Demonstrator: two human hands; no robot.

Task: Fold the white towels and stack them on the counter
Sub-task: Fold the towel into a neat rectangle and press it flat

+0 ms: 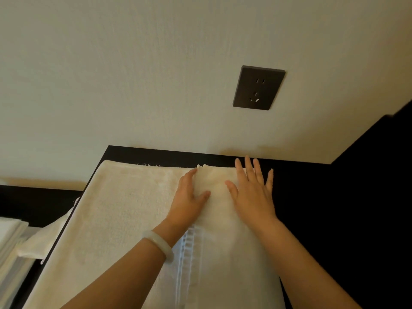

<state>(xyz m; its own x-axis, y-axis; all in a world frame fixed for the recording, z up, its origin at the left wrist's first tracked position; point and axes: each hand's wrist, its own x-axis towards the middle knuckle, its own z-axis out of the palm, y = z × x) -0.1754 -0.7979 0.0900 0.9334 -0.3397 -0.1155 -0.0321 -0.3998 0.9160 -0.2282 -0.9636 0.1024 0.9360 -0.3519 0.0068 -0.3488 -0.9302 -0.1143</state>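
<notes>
A white towel [124, 210] lies spread on the black counter [334, 208], its far edge close to the wall. Its right part is folded over, and the folded edge runs down the middle. My left hand [189, 201] lies on the towel at that fold, fingers straight, thumb out to the right. My right hand [254, 188] presses flat on the folded right part, fingers spread and pointing at the wall. A pale bangle sits on my left wrist.
A dark wall socket [258, 88] is set in the pale wall above the counter. At the lower left, below the counter's edge, lies a stack of white folded cloth [11, 246]. Another white cloth [42, 241] hangs by the counter's left edge.
</notes>
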